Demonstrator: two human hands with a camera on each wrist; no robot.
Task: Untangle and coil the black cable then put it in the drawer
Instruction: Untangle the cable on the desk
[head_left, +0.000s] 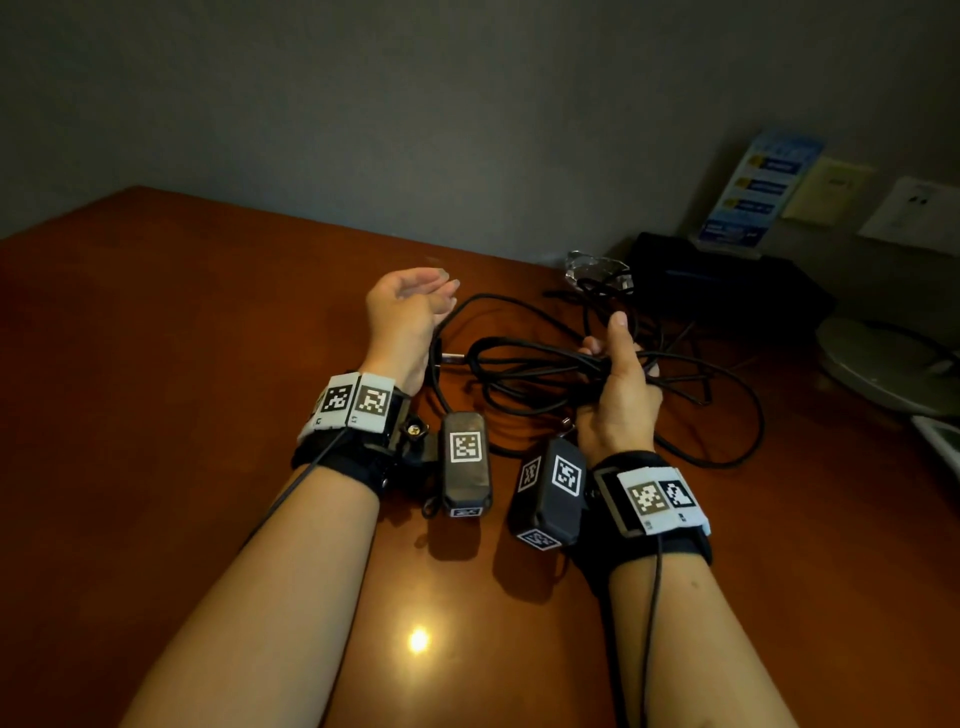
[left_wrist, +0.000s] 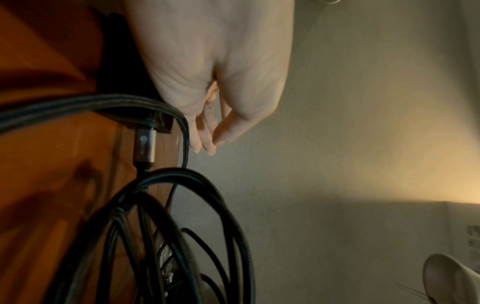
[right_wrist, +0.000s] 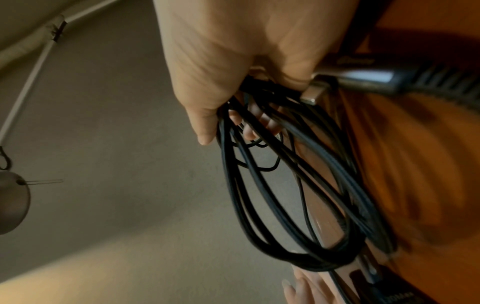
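Note:
The black cable (head_left: 545, 374) lies in loose loops on the wooden table (head_left: 182, 338). My right hand (head_left: 621, 364) grips a bundle of several loops, thumb pointing up; the right wrist view shows the fingers curled round the strands (right_wrist: 285, 174). A metal-tipped plug (head_left: 451, 357) points left between my hands, and another plug (right_wrist: 350, 79) sits by the right palm. To the left of the bundle my left hand (head_left: 415, 296) hovers with relaxed fingers (left_wrist: 205, 142) and holds nothing. Strands (left_wrist: 182, 226) pass close beside it. No drawer is in view.
A black box (head_left: 727, 280) stands at the back right with a clear glass object (head_left: 597, 270) before it and a blue leaflet stand (head_left: 753, 192) behind. A pale round lamp base (head_left: 883, 364) sits at the right edge. A wall socket (head_left: 914, 208) is on the grey wall.

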